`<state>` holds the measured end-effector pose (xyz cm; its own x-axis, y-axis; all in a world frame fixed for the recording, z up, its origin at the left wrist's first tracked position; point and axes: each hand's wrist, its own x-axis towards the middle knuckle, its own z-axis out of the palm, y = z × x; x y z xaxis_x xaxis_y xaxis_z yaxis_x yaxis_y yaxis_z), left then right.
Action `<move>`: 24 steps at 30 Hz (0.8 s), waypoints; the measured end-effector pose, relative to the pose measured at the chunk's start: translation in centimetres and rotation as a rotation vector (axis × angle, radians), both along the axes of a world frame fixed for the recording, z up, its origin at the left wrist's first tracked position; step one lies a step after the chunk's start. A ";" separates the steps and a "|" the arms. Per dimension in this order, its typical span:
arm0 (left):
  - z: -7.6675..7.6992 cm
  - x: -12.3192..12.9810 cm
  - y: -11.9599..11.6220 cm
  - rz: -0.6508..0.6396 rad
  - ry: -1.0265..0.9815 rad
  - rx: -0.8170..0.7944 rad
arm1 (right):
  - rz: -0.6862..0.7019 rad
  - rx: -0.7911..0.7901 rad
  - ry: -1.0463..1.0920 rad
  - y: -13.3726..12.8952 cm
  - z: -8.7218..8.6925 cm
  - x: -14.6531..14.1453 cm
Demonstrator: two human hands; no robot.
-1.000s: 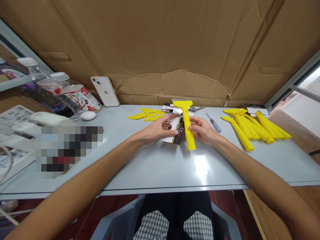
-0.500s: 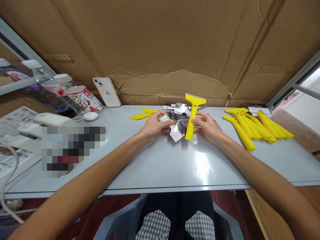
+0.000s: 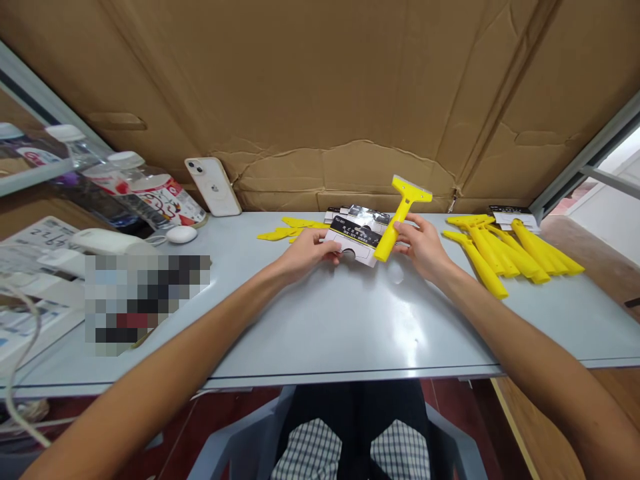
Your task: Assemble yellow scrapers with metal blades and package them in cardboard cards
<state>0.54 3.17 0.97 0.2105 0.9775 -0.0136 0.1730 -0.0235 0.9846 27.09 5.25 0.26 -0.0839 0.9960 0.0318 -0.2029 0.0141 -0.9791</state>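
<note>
My left hand (image 3: pixel 314 249) pinches a small black-and-white card sleeve (image 3: pixel 354 237) by its left end, its printed face turned up and a half-round notch at the near edge. In my right hand (image 3: pixel 419 241) is a yellow scraper (image 3: pixel 400 220), gripped by the handle. It tilts with its wide head up and to the right, a thin blade edge along the top. The handle's lower end is close to the sleeve's right end; whether they touch I cannot tell. Behind the sleeve lie more black-and-white packs (image 3: pixel 367 217), partly hidden. Flat yellow pieces (image 3: pixel 285 230) rest left of my left hand.
Several yellow scraper handles (image 3: pixel 493 250) lie at the right, with a black-and-white pack (image 3: pixel 515 219) behind them. A white phone (image 3: pixel 214 187) leans on the cardboard (image 3: pixel 280 100) at the back. Bottles (image 3: pixel 165 197), a white mouse (image 3: pixel 181 234) and a blurred-out patch (image 3: pixel 145 300) are at the left.
The card sleeve has turned so its long side lies more level and its print faces me. The scraper has tilted to the right, its head moving right and slightly up.
</note>
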 end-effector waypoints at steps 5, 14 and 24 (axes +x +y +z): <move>0.9 0.0 -0.9 -0.159 0.156 0.088 | -0.121 0.073 0.048 0.4 0.5 0.6; 0.7 0.4 -0.9 -0.209 0.185 0.144 | -0.101 0.103 0.012 0.2 0.8 1.0; -0.3 0.2 -0.5 -0.274 0.182 0.196 | -0.069 0.087 -0.012 0.1 0.7 0.7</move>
<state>0.72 2.65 0.64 0.4756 0.8731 0.1071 0.3057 -0.2782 0.9106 27.75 5.32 0.93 -0.0156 0.9929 0.1179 -0.1872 0.1129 -0.9758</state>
